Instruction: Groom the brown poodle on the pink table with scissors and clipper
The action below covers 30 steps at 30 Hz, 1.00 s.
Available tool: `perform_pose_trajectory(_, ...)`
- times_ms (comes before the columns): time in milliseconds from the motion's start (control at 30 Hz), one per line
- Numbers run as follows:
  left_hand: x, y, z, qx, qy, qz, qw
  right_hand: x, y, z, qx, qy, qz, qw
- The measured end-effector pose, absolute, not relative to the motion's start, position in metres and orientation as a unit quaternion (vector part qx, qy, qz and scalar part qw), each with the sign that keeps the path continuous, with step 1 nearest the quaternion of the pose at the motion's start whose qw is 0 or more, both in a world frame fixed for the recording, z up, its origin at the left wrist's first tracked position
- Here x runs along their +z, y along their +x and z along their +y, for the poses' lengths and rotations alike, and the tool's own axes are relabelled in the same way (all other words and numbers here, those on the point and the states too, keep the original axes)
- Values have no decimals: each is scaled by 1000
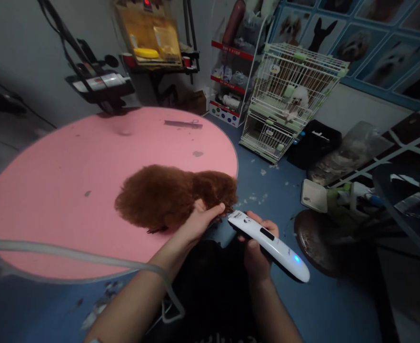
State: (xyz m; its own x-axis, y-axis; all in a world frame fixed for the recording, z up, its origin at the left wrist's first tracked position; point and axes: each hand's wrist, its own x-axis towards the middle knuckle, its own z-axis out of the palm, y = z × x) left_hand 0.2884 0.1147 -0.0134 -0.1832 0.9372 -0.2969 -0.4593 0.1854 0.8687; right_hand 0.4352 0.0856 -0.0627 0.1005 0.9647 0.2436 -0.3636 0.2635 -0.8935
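Observation:
A small brown curly-haired dog (pixel 167 195) lies on a round pink table (pixel 70 181). My left hand (pixel 201 219) is closed around the dog's rear end or a leg at the table's near edge. My right hand (pixel 256 252) grips a white electric hair clipper (pixel 270 245) with a small blue light, its blade end pointing toward the dog, just right of my left hand and a little apart from the fur.
A comb or scissors (pixel 183 124) lies at the table's far side. A white wire cage (pixel 288 100) holding a white dog stands on the blue floor. A dark round stool (pixel 324 243) is at my right, a shelf rack (pixel 231 71) behind. A clear hose (pixel 70 255) crosses the foreground.

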Motion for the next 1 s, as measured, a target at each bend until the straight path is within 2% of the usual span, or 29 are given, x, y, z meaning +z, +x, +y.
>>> perform_pose_trajectory(633, -12, 287, 111, 592, 253, 493, 586, -62, 436, 91, 424, -337, -522, 659)
perform_pose_trajectory(767, -9, 288, 111, 595, 245, 499, 580, -59, 428, 85, 453, -360, -489, 652)
perform_pose_trajectory(933, -19, 286, 109, 575, 270, 519, 572, -63, 424, 85, 434, -354, -419, 715)
perform_pose_trajectory(1000, -29, 276, 105, 561, 281, 546, 556, -68, 430, 88, 482, -350, -399, 697)
